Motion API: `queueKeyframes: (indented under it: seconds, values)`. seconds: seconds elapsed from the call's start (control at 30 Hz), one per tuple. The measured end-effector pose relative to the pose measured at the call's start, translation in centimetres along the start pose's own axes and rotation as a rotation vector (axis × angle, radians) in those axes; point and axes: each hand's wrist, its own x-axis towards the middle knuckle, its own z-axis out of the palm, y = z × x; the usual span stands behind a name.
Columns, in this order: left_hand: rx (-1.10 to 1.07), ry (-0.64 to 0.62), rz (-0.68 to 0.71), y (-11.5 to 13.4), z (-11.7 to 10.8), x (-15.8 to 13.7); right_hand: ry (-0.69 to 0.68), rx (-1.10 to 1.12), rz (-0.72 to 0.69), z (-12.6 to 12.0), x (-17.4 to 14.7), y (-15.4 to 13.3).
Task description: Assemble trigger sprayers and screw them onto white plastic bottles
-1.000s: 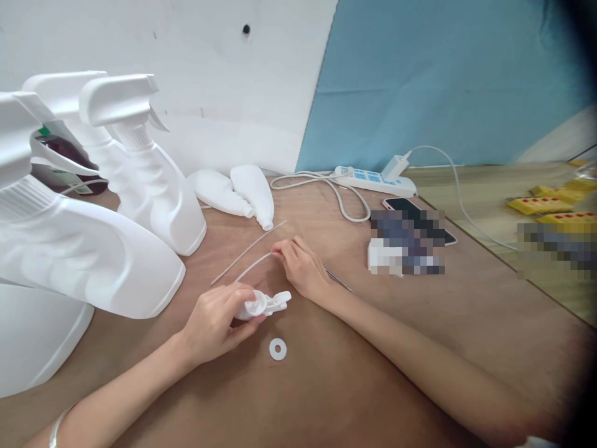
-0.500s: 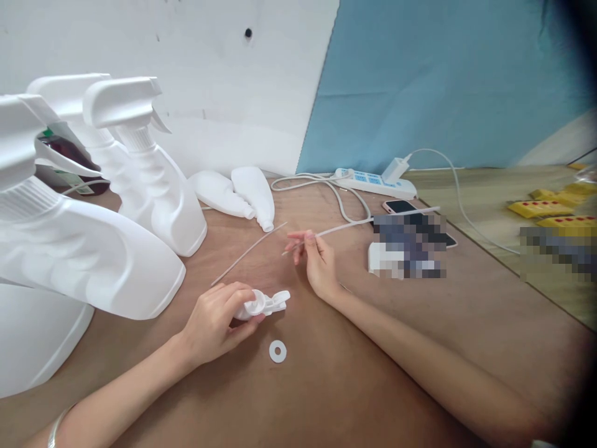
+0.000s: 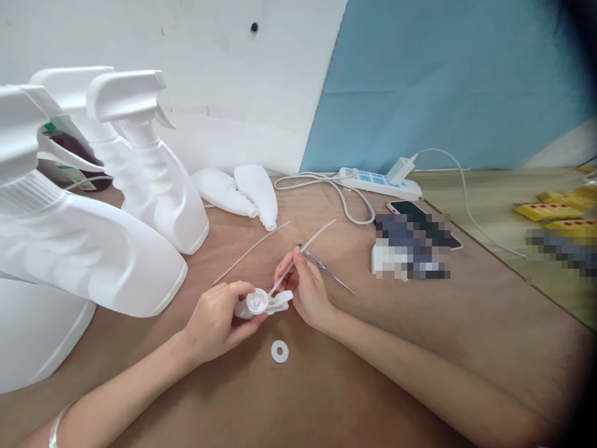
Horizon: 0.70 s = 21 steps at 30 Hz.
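Observation:
My left hand (image 3: 219, 320) is closed around a white trigger spray head (image 3: 257, 302), which lies on its side with the round collar opening facing up. Between the thumb and fingers of my right hand (image 3: 304, 286) is a thin white tube (image 3: 321, 234). Its lower end comes close to the collar; whether it touches cannot be told. A small screwdriver-like tool (image 3: 332, 274) with a metal shaft lies just behind my right hand. In front of the spray head rests a flat white ring washer (image 3: 280, 351). Another thin tube (image 3: 252, 252) lies beyond my left hand.
Large white spray bottles (image 3: 153, 162) stand and lean at the left, before a dark red bottle (image 3: 77, 155). Two small white bottles (image 3: 254, 193) lie at the back. A power strip (image 3: 380, 182), its cable and a phone (image 3: 422, 221) are at right; yellow items (image 3: 550, 208) lie farther off.
My right hand has moved down and toward the spray head, swinging the tube's lower end to the collar. The metal-shafted tool now shows behind it. My left hand keeps its hold.

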Motion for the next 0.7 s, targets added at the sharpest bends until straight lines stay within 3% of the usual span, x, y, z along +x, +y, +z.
queueKeyframes:
  seconds: [0.7]
  values:
    - [0.015,0.029,0.176,0.11,-0.22,0.58,-0.041,-0.1,-0.047,-0.21,-0.22,0.33]
